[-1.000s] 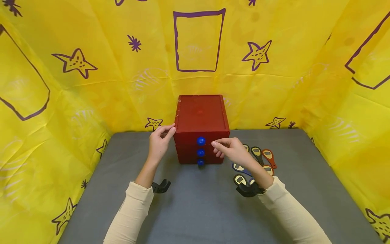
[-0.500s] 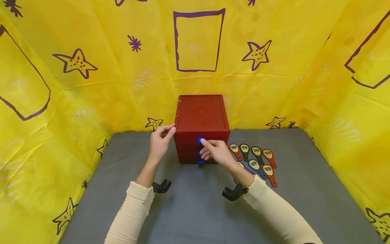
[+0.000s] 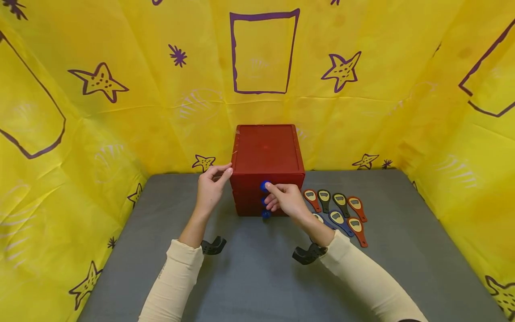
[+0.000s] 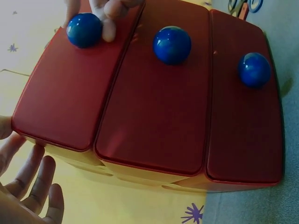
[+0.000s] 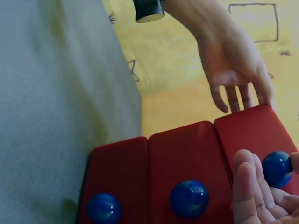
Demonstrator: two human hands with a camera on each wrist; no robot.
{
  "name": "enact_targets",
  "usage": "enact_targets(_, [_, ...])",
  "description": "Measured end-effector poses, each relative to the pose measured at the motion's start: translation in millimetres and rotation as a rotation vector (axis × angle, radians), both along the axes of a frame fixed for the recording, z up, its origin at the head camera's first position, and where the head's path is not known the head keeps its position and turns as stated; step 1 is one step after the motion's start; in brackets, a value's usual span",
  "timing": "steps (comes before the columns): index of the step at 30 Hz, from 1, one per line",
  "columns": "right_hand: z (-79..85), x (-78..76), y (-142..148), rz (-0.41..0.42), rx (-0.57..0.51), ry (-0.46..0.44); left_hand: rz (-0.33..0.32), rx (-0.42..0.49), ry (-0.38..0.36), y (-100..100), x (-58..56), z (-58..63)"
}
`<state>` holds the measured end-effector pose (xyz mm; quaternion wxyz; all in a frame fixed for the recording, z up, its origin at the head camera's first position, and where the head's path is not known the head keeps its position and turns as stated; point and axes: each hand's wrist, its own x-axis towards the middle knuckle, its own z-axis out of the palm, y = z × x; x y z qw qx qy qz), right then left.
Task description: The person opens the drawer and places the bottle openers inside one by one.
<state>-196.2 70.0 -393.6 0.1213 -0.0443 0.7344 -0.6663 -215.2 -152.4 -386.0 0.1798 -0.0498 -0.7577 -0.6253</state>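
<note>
A red drawer unit (image 3: 265, 150) with three stacked drawers stands at the middle back of the table. Each drawer front carries a round blue knob, and all three drawers look closed. My right hand (image 3: 289, 200) pinches the top knob (image 4: 84, 30) between thumb and fingers. Below it, the middle knob (image 4: 172, 45) and the bottom knob (image 4: 254, 70) are untouched. My left hand (image 3: 210, 188) rests its fingertips against the unit's upper left front edge, with the fingers fairly straight along its side in the left wrist view.
Several bottle openers in red, black and blue lie to the right of the unit, among them a red opener (image 3: 357, 230); my right forearm partly covers some. A grey cloth (image 3: 249, 277) covers the table. Yellow patterned fabric (image 3: 201, 120) hangs behind and at both sides.
My right hand has moved left from beside the unit's front and taken hold of the top knob. More bottle openers are uncovered. The left hand has stayed in place.
</note>
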Motion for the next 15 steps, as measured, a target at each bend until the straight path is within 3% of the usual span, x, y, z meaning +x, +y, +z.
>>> enact_targets(8, [-1.8, 5.4, 5, 0.053, 0.043, 0.039, -0.005, 0.001, 0.001, -1, -0.6, 0.3])
enact_targets(15, [-2.0, 20.1, 8, 0.077, 0.066, 0.081, -0.005, 0.006, -0.019, -1, 1.0, 2.1])
